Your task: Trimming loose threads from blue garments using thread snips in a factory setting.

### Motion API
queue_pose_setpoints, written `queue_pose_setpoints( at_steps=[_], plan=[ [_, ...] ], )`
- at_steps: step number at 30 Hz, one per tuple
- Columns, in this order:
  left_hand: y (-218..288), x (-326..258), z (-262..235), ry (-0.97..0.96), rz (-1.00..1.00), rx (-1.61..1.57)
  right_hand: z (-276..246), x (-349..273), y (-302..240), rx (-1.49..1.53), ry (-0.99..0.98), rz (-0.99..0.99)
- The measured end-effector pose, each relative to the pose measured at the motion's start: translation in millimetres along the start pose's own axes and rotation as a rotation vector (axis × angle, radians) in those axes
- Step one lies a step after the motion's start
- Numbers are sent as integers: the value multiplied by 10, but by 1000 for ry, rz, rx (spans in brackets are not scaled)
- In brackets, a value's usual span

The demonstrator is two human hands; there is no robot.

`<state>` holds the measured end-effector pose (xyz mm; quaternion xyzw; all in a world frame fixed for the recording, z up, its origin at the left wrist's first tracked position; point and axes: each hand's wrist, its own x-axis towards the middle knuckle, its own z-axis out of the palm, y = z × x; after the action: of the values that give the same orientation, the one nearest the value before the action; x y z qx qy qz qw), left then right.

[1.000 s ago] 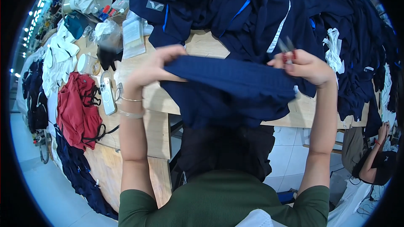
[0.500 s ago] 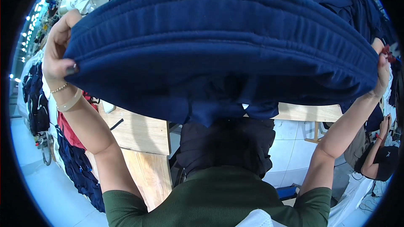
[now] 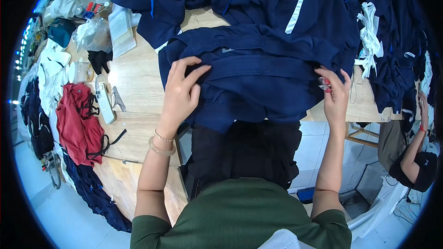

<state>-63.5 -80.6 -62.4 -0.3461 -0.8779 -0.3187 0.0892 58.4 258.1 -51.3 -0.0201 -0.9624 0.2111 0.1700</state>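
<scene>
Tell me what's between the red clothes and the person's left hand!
The head view shows a white phone, a small grey thing, then the wooden table before the left hand.

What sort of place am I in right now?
Probably a garment workshop: navy-blue fabric garments with blue and white stripes are heaped across the pale wooden table, a bundle of thin white strips lies among them, and your right hand holds a small red-handled tool.
</scene>
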Motion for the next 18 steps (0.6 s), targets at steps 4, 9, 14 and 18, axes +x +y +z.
queue_pose_setpoints(
  at_steps=[4, 9, 14, 18],
  plan=[
    [387, 274, 236, 51, -90, -411, 151, 224, -432, 772, 62, 213],
    [149, 310, 883, -21, -186, -536, 836, 488, -101, 1324, -52, 377],
    [82, 279, 817, -26, -103, -622, 905, 384, -6, 1454, -5, 423],
    [378, 404, 833, -64, 15, -231, 931, 451, -21, 1449, -3, 429]
  ],
)
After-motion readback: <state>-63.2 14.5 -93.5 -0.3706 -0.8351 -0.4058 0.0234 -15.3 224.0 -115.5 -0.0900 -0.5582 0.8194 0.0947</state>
